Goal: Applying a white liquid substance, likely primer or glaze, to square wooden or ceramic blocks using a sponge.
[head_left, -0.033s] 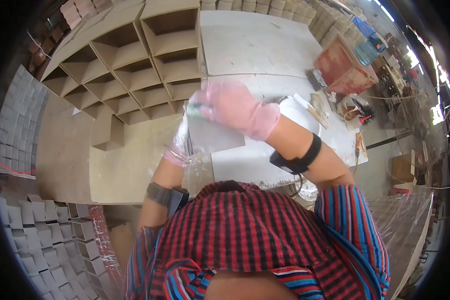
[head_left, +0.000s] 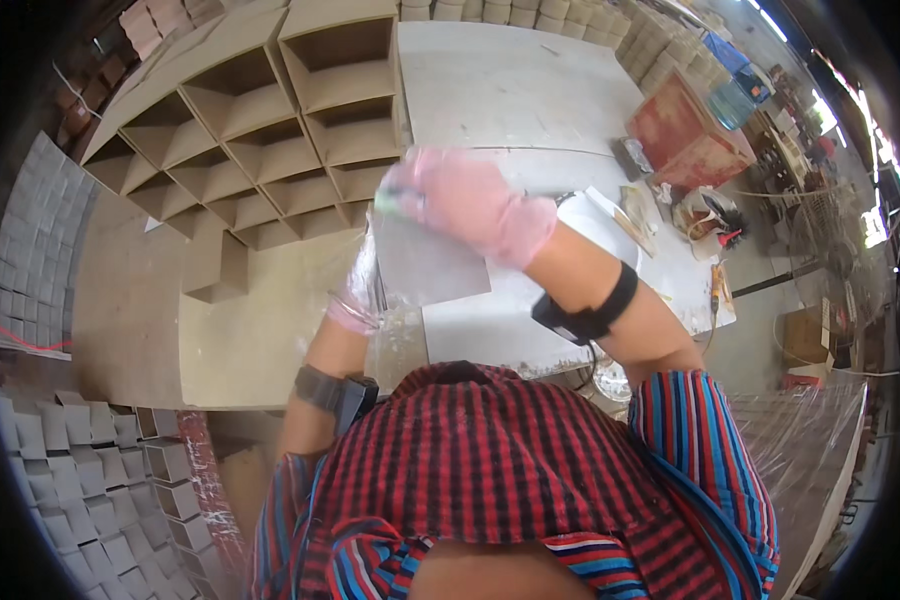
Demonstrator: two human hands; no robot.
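Worktable [head_left: 270,345] boards, tan at the left and white at the right, spread across the middle of the frame. Stacked on it at the upper left are open tan boxes [head_left: 348,85], their hollow sides facing the person. Many gray boxes [head_left: 90,500] fill the lower left. Toward the upper right sits a red crate [head_left: 690,135] with a blue bottle [head_left: 735,103] beside it, and right of center is a white tub [head_left: 610,240] with a flat stick lying across it. One single tan box [head_left: 215,270] rests left of center, just below the stack.

The piece being worked on, a gray box [head_left: 432,268], is at the center of the frame, one flat face turned up. At its left edge is the left hand [head_left: 357,290], in a filmy pink glove; its fingers are hidden, so whether they grip the box cannot be told. Over the box's upper part is the gloved right hand [head_left: 460,200], blurred, its fingers bunched around a small pale green thing [head_left: 394,205] too smeared to identify.

The step in hand looks like rubbing or smoothing that face. The next move seems to call for even pressure from the right hand, with the left side of the box kept steady.
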